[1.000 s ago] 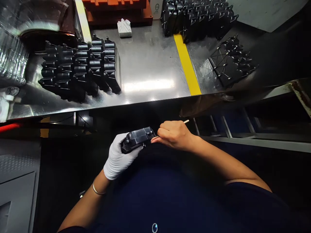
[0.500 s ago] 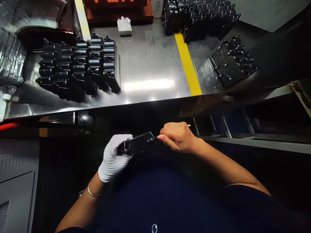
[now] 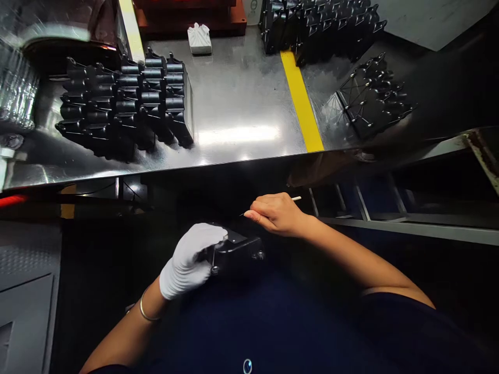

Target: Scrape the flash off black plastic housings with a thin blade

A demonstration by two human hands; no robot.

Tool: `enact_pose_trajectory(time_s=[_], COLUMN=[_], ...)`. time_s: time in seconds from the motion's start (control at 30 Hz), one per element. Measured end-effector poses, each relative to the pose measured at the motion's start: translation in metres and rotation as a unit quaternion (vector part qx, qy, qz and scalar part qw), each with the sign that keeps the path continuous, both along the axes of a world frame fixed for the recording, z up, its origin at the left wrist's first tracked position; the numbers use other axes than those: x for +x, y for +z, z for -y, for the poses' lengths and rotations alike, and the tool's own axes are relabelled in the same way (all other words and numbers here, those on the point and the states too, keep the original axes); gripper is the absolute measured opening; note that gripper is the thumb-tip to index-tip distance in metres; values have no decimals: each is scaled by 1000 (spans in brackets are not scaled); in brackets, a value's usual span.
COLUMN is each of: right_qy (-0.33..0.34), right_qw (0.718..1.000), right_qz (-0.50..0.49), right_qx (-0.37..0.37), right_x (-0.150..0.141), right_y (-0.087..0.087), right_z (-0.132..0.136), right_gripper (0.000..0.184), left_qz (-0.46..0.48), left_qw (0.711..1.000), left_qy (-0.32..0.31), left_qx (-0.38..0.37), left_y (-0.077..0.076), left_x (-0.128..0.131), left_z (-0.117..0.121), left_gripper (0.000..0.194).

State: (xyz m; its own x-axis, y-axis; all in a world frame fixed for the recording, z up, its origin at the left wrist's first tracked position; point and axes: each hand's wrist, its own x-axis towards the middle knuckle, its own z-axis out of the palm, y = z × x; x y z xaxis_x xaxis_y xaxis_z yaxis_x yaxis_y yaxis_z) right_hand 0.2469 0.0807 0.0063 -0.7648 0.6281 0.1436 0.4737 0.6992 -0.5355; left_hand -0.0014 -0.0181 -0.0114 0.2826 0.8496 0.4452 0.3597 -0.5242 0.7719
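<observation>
My left hand (image 3: pixel 189 259), in a white glove, grips a black plastic part (image 3: pixel 236 252) held low in front of my body, below the table edge. My bare right hand (image 3: pixel 277 214) is closed in a pinch on a thin pale stick tool (image 3: pixel 296 198) whose fine tip points left, just above and apart from the part. The stick's rear end pokes out past my knuckles.
A shiny steel table (image 3: pixel 241 109) with a yellow stripe (image 3: pixel 301 104) carries a block of stacked black parts (image 3: pixel 125 104) at the left, more black parts (image 3: pixel 323 26) at the back, a flat black frame (image 3: pixel 370 98) at the right, and a white cloth (image 3: pixel 199 39).
My left hand has lowered and turned the black part, bringing it nearer my body. The tool tip, which touched the part before, now sits clear above it.
</observation>
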Motion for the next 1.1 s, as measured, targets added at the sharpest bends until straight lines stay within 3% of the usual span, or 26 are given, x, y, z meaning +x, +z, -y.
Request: enact_pose_trajectory(time_s=[0.07, 0.17, 0.33, 0.4, 0.47, 0.57, 0.63, 0.7, 0.77, 0.93, 1.1], right_qy=[24, 79, 127, 132, 136, 118, 110, 124, 138, 114, 66], right_qw=[997, 981, 964, 967, 974, 981, 981, 979, 978, 973, 973], right_qz=[-30, -70, -105, -116, -128, -152, -157, -143, -122, -110, -122], right_qx=[-66, -160, -208, -182, -128, -21, 39, 76, 98, 167, 182], right_x=[3, 7, 9, 7, 4, -3, -10, -16, -20, -22, -22], right_y=[2, 8, 11, 11, 13, 18, 21, 22, 21, 18, 15], right_z=[-1, 0, 4, 5, 4, 0, -2, -5, -6, -5, -5], right_gripper=[51, 52, 56, 57, 56, 53, 54, 57, 58, 58, 61], left_qz=[-3, -42, -25, 31, 92, 185, 227, 233, 218, 192, 187], left_qw=[999, 996, 999, 997, 974, 890, 841, 824, 828, 834, 839], left_qy=[-3, 40, 29, 48, 71, 76, 48, 8, -9, 9, 10], left_qx=[39, 62, 32, -54, -195, -409, -489, -516, -517, -518, -511], left_y=[4, 6, 7, 7, 6, 4, 2, 1, 0, 0, -1], left_x=[2, 0, -2, -1, -2, -5, -7, -7, -7, -7, -4], left_z=[-4, -7, -6, -4, -3, -3, -4, -7, -10, -14, -16], left_gripper=[42, 45, 45, 41, 36, 49, 60, 60, 56, 46, 46])
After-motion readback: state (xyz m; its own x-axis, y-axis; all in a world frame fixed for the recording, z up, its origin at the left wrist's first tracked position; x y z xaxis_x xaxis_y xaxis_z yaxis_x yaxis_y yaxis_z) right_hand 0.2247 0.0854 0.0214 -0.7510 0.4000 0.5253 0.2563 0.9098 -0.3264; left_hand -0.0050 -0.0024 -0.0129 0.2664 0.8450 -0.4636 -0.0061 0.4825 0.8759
